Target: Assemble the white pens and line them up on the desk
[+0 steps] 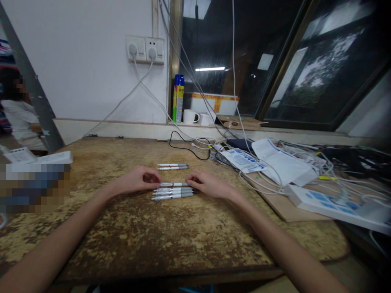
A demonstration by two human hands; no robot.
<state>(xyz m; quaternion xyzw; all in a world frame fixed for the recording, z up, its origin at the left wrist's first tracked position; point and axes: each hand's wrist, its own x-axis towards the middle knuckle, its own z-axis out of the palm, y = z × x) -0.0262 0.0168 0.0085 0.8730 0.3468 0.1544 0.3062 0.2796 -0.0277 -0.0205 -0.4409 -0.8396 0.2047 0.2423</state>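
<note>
White-and-grey pen (174, 184) in head view, just beyond row of similar pens (174, 196), each end grasped: left hand (139, 179) pinches left end, right hand (209, 184) pinches right; whether pen is lifted, cannot tell. Farther beyond row, pair of pens (173, 167) side by side. Worn wooden table (171, 240) beneath row. Papers (273, 156) and white power strip (317, 203) right of row; mug (189, 116) and spray can (178, 99) well beyond row, at window (244, 40)

I could draw my right hand (209, 184) back over the near worktop (171, 240), but farther right the papers (281, 162), tangled cables (345, 154) and power strip (324, 201) bar its way, and two pens (169, 168) lie just beyond.
</note>
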